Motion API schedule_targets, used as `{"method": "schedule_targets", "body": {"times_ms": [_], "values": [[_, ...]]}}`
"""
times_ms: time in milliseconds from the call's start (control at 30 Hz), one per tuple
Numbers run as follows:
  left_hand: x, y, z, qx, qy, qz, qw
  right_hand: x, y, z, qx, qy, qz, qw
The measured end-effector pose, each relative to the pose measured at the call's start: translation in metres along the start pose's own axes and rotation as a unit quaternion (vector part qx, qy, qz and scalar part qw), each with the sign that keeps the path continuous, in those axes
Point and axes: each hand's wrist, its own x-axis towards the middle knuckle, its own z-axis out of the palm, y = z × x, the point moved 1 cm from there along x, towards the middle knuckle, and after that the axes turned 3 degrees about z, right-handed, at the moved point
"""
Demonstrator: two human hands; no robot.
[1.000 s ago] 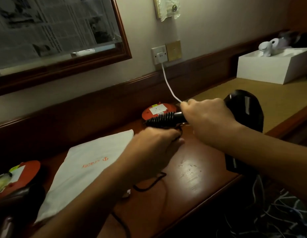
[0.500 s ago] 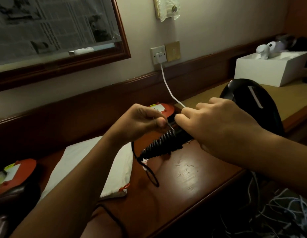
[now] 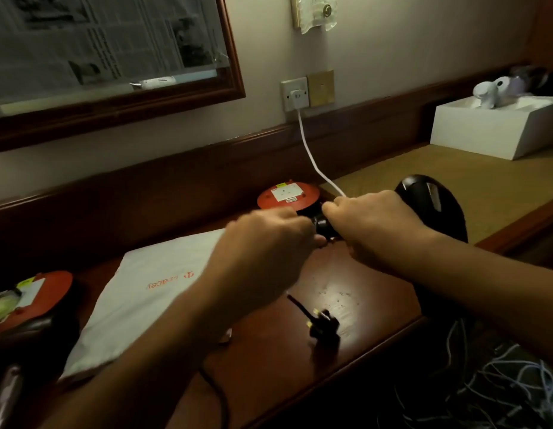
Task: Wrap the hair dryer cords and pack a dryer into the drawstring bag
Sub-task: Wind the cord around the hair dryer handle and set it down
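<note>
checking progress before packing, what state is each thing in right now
black hair dryer, held at its handle
right hand, gripping the handle
left hand, curled round the handle end
plug, loose on the desk
drawstring bag, lying flat
white cable, plugged into the wall socket

White box (image 3: 485, 134), wall socket (image 3: 295, 94), framed mirror (image 3: 98, 41).

Beyond fingers (image 3: 334, 212): red dryer (image 3: 288, 196) close behind; white cable (image 3: 311, 156) slants down from wall socket (image 3: 295, 94).
Left of fingers: drawstring bag (image 3: 151, 283) lies flat, open air above.
Nearer than fingers: bare desk (image 3: 355, 289), then black plug (image 3: 324, 325).
Right of fingers: black dryer (image 3: 436, 209) blocks.
</note>
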Motion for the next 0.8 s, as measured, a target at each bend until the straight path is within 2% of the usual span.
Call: {"method": "schedule_targets", "body": {"times_ms": [100, 200, 267, 367, 467, 567, 667, 800], "values": [[0.009, -0.036, -0.005, -0.013, 0.054, 0.004, 0.998, -0.006, -0.009, -0.003, 0.0, 0.008, -0.045, 0.999], [0.014, -0.051, 0.006, -0.143, -0.018, -0.025, 0.989, -0.013, -0.012, -0.015, -0.003, 0.02, -0.089, 0.996], [0.014, -0.056, 0.01, -0.238, -0.078, -0.074, 0.965, -0.019, -0.012, -0.021, -0.015, 0.019, -0.101, 0.995], [0.01, -0.059, 0.016, -0.313, -0.102, -0.101, 0.939, -0.026, -0.009, -0.026, -0.015, 0.011, -0.092, 0.996], [0.002, -0.06, 0.021, -0.419, -0.114, -0.114, 0.893, -0.028, -0.002, -0.03, -0.018, 0.0, -0.081, 0.997], [-0.007, -0.066, 0.028, -0.504, -0.109, -0.122, 0.848, -0.03, 0.001, -0.031, -0.031, -0.051, -0.072, 0.996], [-0.015, -0.063, 0.043, -0.574, -0.077, -0.168, 0.797, -0.031, 0.0, -0.029, -0.021, -0.093, -0.078, 0.992], [-0.036, -0.032, 0.071, -0.639, -0.029, -0.229, 0.733, -0.029, 0.004, -0.032, 0.019, -0.104, -0.051, 0.993]]}}
